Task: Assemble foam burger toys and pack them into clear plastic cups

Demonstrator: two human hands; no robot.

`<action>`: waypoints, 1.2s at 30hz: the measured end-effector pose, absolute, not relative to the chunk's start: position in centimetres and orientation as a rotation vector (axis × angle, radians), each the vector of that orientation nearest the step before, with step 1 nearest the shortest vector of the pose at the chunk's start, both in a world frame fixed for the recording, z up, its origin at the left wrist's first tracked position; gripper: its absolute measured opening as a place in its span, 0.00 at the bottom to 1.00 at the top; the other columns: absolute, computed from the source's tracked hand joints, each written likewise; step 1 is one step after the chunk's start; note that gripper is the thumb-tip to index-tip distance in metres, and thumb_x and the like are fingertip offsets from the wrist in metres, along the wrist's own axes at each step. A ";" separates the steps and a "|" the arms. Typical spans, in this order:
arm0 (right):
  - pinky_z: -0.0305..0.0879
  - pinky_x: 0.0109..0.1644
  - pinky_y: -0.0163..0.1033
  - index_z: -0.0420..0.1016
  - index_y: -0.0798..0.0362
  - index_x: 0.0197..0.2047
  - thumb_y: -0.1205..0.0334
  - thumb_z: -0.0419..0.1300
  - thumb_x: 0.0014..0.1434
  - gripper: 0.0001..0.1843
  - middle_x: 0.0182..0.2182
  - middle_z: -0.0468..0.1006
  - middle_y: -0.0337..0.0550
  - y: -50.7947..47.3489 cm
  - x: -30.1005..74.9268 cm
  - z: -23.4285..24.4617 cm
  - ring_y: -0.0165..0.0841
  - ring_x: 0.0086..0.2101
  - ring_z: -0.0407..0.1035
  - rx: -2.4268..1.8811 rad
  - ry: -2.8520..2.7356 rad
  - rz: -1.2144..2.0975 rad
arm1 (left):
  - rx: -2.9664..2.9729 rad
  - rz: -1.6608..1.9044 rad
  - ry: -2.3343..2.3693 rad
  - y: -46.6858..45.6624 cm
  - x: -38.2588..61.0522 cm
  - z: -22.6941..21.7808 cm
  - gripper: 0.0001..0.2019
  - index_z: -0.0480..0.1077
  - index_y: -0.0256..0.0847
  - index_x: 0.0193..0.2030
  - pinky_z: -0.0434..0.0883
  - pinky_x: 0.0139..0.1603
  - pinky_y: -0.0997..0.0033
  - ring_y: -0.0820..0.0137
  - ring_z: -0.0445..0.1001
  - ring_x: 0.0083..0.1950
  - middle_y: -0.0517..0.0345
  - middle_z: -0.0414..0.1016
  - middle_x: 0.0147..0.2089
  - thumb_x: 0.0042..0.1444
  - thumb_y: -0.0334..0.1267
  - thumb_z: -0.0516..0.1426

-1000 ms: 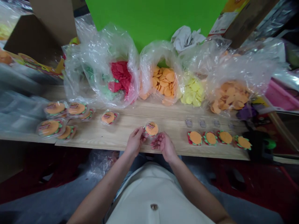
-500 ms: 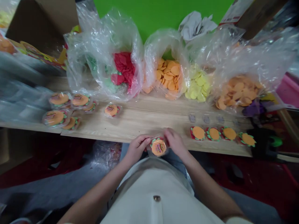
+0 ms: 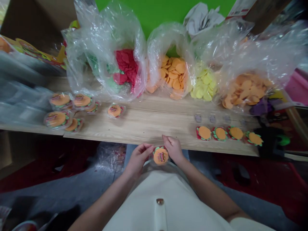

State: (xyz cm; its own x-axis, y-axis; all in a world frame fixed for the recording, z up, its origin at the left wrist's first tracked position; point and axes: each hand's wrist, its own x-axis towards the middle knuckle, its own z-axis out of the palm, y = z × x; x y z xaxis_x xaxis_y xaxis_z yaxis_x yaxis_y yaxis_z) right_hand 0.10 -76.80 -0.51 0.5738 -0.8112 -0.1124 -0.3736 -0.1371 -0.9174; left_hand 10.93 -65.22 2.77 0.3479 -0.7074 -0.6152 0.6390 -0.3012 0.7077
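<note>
Just off the front edge of the table, a toy burger in a clear plastic case [image 3: 160,156] faces up, with a printed sticker on its orange bun. My left hand [image 3: 141,155] grips the left side of the case between thumb and fingers. At its right side is my right hand [image 3: 173,149], fingers curled together and bent over the upper right edge; its thumb is partly hidden. To the right stands a row of several open cases with burgers [image 3: 204,132] without stickers, their clear lids [image 3: 212,118] folded back. A single closed burger case [image 3: 115,111] lies to the left.
Several finished-looking burger cases [image 3: 56,119] are stacked at the left beside clear plastic packaging [image 3: 21,99]. Along the back stand plastic bags of red pieces [image 3: 126,65], orange discs [image 3: 174,72], yellow pieces [image 3: 204,85] and more orange discs [image 3: 249,88]. A cardboard box [image 3: 39,25] is far left.
The burger case has come slightly down and left, closer to my body. My right hand has shifted left, over the case's upper right edge. The view has tilted slightly.
</note>
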 end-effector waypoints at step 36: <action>0.47 0.27 0.33 0.60 0.53 0.19 0.50 0.48 0.59 0.21 0.18 0.61 0.34 -76.0 -0.9 1.4 0.26 0.22 0.54 -2.061 0.707 -0.204 | 1.374 -1.604 -0.410 -63.4 13.7 3.8 0.10 0.68 0.36 0.28 0.61 0.27 0.77 0.78 0.64 0.24 0.61 0.69 0.25 0.44 0.39 0.63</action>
State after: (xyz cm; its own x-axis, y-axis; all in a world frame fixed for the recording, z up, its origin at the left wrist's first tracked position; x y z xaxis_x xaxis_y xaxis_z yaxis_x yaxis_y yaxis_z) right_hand -0.87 -75.99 1.40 0.8214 -0.5565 -0.1246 -0.4043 -0.4141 -0.8155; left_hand 13.75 -63.44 3.80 0.0833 -0.8119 -0.5778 0.4348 -0.4921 0.7542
